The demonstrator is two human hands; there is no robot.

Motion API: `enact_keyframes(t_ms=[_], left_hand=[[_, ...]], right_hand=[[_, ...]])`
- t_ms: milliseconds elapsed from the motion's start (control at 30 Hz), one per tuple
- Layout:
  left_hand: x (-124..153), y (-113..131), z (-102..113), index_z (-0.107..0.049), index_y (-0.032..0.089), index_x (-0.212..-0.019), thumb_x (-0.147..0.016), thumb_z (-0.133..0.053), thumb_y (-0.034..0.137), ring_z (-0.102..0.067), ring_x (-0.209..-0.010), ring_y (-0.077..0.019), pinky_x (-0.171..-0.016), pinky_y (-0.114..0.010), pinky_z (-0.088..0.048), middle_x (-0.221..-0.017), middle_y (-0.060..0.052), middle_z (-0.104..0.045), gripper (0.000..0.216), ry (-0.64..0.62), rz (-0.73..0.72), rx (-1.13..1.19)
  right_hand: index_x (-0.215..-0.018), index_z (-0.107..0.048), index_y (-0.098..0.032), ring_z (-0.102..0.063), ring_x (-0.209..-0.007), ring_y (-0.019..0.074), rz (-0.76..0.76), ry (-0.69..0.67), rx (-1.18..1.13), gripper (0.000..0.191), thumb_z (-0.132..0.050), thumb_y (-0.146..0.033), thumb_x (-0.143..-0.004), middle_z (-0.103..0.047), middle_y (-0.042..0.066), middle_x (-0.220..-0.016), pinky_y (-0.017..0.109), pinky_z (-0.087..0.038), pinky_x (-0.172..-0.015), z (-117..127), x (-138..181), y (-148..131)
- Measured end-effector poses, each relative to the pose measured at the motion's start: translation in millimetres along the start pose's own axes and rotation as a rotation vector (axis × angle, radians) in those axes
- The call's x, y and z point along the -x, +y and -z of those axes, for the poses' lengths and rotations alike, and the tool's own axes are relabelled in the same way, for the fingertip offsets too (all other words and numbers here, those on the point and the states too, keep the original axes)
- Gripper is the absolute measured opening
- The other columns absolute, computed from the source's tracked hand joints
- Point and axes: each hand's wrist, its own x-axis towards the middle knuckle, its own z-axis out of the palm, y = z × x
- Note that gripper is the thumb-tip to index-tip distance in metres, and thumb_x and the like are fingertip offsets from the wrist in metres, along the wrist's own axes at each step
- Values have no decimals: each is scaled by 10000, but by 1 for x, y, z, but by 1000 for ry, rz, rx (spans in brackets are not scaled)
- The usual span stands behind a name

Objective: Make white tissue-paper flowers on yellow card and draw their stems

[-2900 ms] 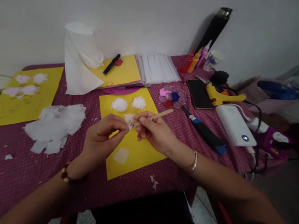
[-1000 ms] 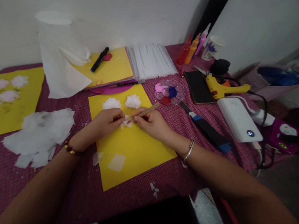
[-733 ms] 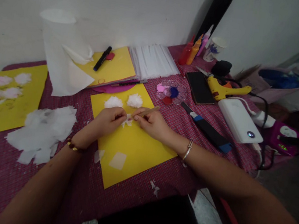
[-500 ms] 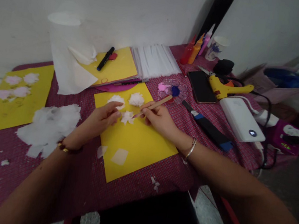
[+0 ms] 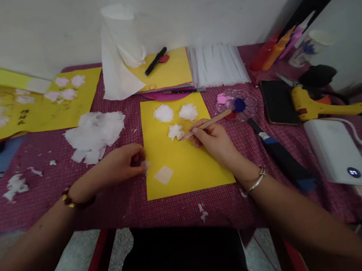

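Fingertips (image 5: pixel 195 131) of the right hand (image 5: pixel 215 141) are closed narrowly on a stick (image 5: pixel 208 123), held like a pen. Its lower tip touches the edge of a tissue flower (image 5: pixel 175 131), and its upper end points toward the paint dish (image 5: pixel 239 104). The flower lies on the yellow sheet (image 5: pixel 190 166), just below 2 more white tufts (image 5: pixel 164 113) set side by side.

The left hand (image 5: pixel 121 168) rests at the sheet's left edge with its fingers curled together on a small white scrap (image 5: pixel 145 164). Most of the scrap is hidden by the fingers, so its shape is hard to tell. A pale square (image 5: pixel 163 175) lies on the sheet just beside it.

Left of the sheet, a heap of torn tissue (image 5: pixel 96 130) sits on the checked cloth (image 5: pixel 124 204), with stray bits scattered toward the near edge. Beyond the heap, a second yellow sheet (image 5: pixel 74 105) carries pinkish tufts, and its far end runs out of frame.

Right of the hand lie a black and blue tool (image 5: pixel 282 156), a dark phone (image 5: pixel 277 108), a yellow glue gun (image 5: pixel 313 107) and a white power bank (image 5: pixel 334 150). The bottles (image 5: pixel 273 52) and the cup (image 5: pixel 310 46) at the wall are cut off by the top edge. The right forearm is blurred and the far right corner is too dark to read.
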Motion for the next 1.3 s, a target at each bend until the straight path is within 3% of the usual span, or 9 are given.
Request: enact_keyframes(t_ms=[100, 233, 367, 467, 567, 700, 867, 1133, 1300], left_hand=[[1, 5, -2, -544, 184, -710, -741, -598, 294, -494, -590, -127, -533, -258, -368, -675, 11, -551, 126, -19, 8, 49], [-4, 20, 6, -521, 185, -660, -740, -574, 297, -481, -561, -110, -516, -243, -378, -622, 21, -537, 147, 30, 42, 404], [-21, 39, 9, -508, 194, -761, -717, -611, 302, -486, -537, -95, -515, -239, -405, -638, 35, -537, 156, 187, 74, 735], [-36, 43, 6, -520, 200, -923, -715, -601, 296, -508, -560, -99, -532, -243, -420, -685, 33, -550, 243, 248, 26, 840], [-38, 32, 6, -555, 187, -888, -731, -589, 325, -496, -571, -103, -525, -238, -396, -684, 27, -547, 212, 153, -14, 704], [-25, 9, 12, -556, 190, -734, -730, -603, 308, -470, -541, -108, -489, -228, -334, -612, 36, -538, 127, -77, -40, 261], [-14, 1, 15, -550, 207, -731, -673, -652, 292, -475, -537, -120, -477, -234, -272, -655, 27, -581, 145, -110, -58, -80], [-17, 9, 8, -569, 195, -636, -702, -571, 225, -477, -526, -111, -483, -226, -297, -597, 27, -568, 72, -151, -144, 44], [-21, 5, 13, -532, 192, -643, -745, -558, 283, -468, -526, -111, -483, -228, -340, -582, 26, -545, 139, -90, -66, 254]], right_hand=[[-782, -559, -178, -487, -490, 60, 21, 6, -9, 87, -540, -213, -859, -579, -14, -673, 227, -400, -474, -1, 2, -2], [-829, -580, -191, -520, -535, 71, 84, -20, -76, 116, -601, -305, -828, -616, -6, -701, 216, -431, -480, -8, 12, -8], [-861, -605, -197, -597, -629, 100, 169, -68, -164, 152, -628, -337, -807, -620, 8, -739, 214, -470, -500, -17, 23, -12], [-874, -617, -203, -625, -694, 116, 204, -70, -184, 150, -627, -337, -807, -617, 16, -786, 221, -490, -523, -19, 26, -11], [-871, -623, -203, -609, -690, 110, 196, -68, -149, 139, -621, -327, -809, -613, 13, -784, 223, -488, -537, -18, 26, -10], [-865, -623, -199, -582, -657, 96, 145, -80, -96, 113, -603, -298, -816, -614, 7, -771, 218, -472, -533, -18, 24, -8], [-871, -614, -192, -554, -609, 89, 116, -110, -87, 120, -588, -296, -818, -602, 2, -732, 220, -460, -523, -21, 24, -9], [-870, -609, -207, -536, -603, 82, 97, -114, -52, 107, -575, -296, -821, -601, -1, -752, 219, -452, -526, -22, 27, -10], [-868, -612, -205, -543, -613, 84, 116, -109, -58, 97, -573, -280, -820, -596, 4, -770, 218, -452, -522, -22, 28, -11]])
